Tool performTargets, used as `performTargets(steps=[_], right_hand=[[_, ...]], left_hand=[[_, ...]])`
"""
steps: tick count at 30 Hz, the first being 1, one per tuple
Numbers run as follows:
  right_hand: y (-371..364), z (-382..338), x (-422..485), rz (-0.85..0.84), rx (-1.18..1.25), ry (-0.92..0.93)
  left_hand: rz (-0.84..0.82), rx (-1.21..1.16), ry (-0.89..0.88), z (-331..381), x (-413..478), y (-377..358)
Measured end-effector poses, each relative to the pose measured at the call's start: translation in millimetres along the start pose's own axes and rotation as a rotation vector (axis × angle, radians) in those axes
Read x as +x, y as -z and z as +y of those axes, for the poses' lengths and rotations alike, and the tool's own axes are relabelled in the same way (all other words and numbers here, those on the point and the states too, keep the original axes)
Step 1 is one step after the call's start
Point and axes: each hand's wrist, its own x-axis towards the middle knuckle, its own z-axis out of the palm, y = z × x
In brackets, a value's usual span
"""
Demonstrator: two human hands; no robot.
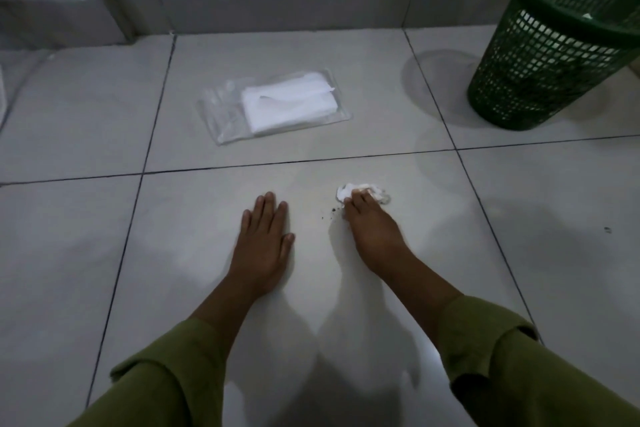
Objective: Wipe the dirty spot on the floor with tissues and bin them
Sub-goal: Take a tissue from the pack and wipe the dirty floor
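My right hand (pixel 372 232) presses a crumpled white tissue (pixel 346 191) onto the pale floor tile, fingers curled over it. Small dark crumbs of dirt (pixel 335 211) lie just left of the tissue. My left hand (pixel 265 239) rests flat on the tile, fingers together, palm down, holding nothing. A clear plastic pack of white tissues (pixel 277 106) lies on the tile beyond my hands. A dark green mesh bin (pixel 554 45) stands at the far right, with white paper inside it.
A grey skirting (pixel 277 7) and white wall run along the far edge of the floor. One small dark speck (pixel 607 229) sits on the tile to the right. Dark grout lines cross the floor.
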Motion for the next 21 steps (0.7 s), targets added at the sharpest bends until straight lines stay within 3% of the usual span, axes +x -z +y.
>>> performTargets(steps=[5,9,12,16,21], right_hand=[[-3,-4,-13,0.112,0.178,0.032],[10,2,-17,0.117,0.314,-0.048],[21,14,-18,0.284,0.437,-0.057],[32,31,-15,0.419,0.721,-0.268],[21,49,-14,0.484,0.597,-0.336]], left_hand=[[-0.050,-0.017,0.047,10,-1,5],[-0.062,-0.006,0.039,20,-5,8],[-0.065,-0.011,0.039,25,-7,10],[-0.065,-0.022,0.042,28,-6,11],[-0.059,-0.016,0.022,29,-2,10]])
